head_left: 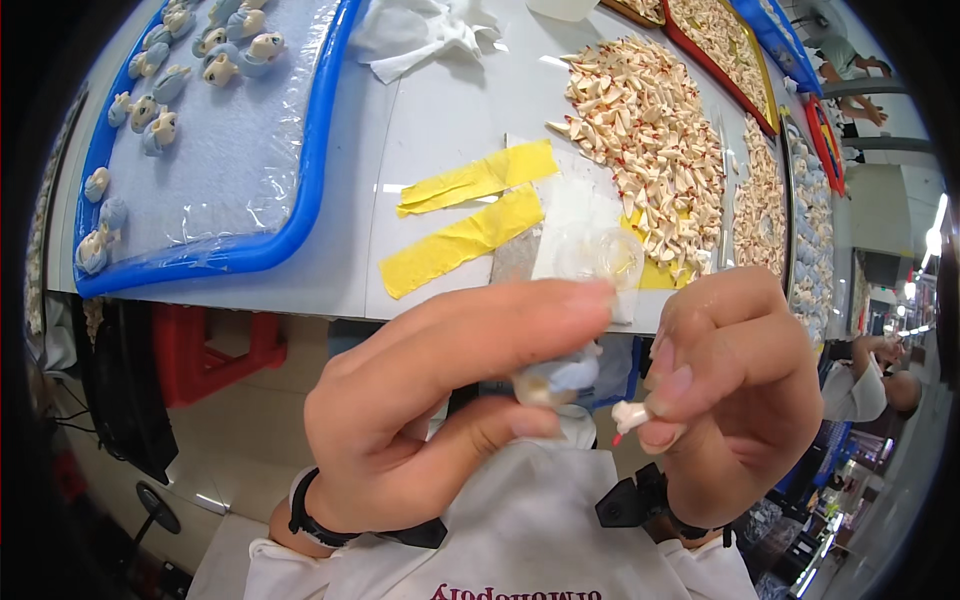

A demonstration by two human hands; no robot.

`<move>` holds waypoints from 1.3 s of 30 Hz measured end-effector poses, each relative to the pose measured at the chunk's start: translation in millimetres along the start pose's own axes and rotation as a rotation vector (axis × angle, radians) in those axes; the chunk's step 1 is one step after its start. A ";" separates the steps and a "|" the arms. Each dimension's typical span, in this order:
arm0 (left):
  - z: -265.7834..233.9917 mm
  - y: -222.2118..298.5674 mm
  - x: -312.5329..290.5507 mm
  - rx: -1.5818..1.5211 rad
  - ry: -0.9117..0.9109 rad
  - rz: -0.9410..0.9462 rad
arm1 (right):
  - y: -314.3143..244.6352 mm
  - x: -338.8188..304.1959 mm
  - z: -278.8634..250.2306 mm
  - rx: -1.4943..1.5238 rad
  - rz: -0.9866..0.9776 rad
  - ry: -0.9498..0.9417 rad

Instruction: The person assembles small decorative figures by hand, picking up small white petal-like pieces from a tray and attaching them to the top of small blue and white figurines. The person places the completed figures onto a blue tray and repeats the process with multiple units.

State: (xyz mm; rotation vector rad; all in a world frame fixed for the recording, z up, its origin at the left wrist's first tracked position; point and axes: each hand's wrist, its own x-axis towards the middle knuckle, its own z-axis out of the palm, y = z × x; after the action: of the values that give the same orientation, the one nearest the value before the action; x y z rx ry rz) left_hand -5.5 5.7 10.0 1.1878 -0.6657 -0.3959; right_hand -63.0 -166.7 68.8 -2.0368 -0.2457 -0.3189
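Between the thumb and fingers of my left hand [410, 400] sits a small doll head with light blue hair [568, 378], slightly blurred. My right hand [745, 375] pinches a tiny cream-coloured doll part with a red tip [628, 416]; its fingertips hide the other end. The two pieces are close together but apart, in front of my chest below the table edge. Beyond my right hand, a large pile of similar cream parts with red tips [645, 130] lies on the table.
A blue-rimmed tray [318, 140] at the far left holds several doll heads [218, 68]. Yellow tape strips [462, 243] and a white cloth [425, 30] lie on the table [370, 230]. Right of the pile are more parts [760, 200]. Below stands a red stool [205, 350].
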 end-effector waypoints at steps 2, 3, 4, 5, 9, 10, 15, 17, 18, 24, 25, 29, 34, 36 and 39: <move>0.0 1.4 1.4 0.053 -0.032 0.055 | 2.0 -1.2 5.1 0.046 -0.035 0.022; -0.1 1.1 2.9 0.085 -0.041 0.093 | 3.1 -2.1 7.7 0.064 -0.042 0.031; -0.2 0.9 4.2 0.117 -0.049 0.131 | 2.8 -3.4 10.1 0.072 -0.028 0.036; 0.0 0.6 5.6 0.142 -0.050 0.167 | 2.8 -4.6 10.8 0.049 -0.027 0.035; 2.4 4.5 5.6 0.239 -0.023 0.190 | 1.5 -6.7 12.3 -0.158 -0.069 0.019; 2.9 6.7 5.7 0.283 -0.016 0.188 | -1.2 -6.2 12.7 -0.226 -0.092 0.021; 14.1 15.5 3.2 0.599 0.098 0.241 | 0.0 1.5 9.8 -0.467 -0.293 -0.038; 15.5 12.1 3.0 0.638 0.136 0.254 | 2.8 -3.6 19.8 -0.431 -0.213 0.062; 15.5 12.1 3.3 0.646 0.146 0.256 | 2.9 -4.0 21.9 -0.409 -0.183 0.091; 13.2 13.4 6.3 0.582 0.111 0.176 | 9.3 -0.8 9.4 -0.309 -0.140 0.041; 10.3 11.6 6.5 0.548 0.097 0.152 | 14.6 2.0 -2.7 -0.328 -0.083 0.104; -9.2 2.3 2.4 0.427 0.079 0.096 | 41.0 17.4 -55.6 -0.470 0.219 0.292; -2.5 0.3 2.6 0.257 0.164 0.029 | 64.1 32.7 -68.5 -0.714 0.274 -0.088; -1.2 0.2 2.7 0.230 0.169 0.015 | 65.5 33.5 -69.0 -0.732 0.296 -0.097; -2.1 1.0 3.0 0.248 0.156 -0.003 | 69.0 33.1 -71.3 -0.745 0.249 -0.080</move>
State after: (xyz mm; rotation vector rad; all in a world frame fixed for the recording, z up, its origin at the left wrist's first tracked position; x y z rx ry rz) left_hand -1.9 5.7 11.3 1.4397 -0.5886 -0.2238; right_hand -19.2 -260.7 54.3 -2.7840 0.1039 -0.1836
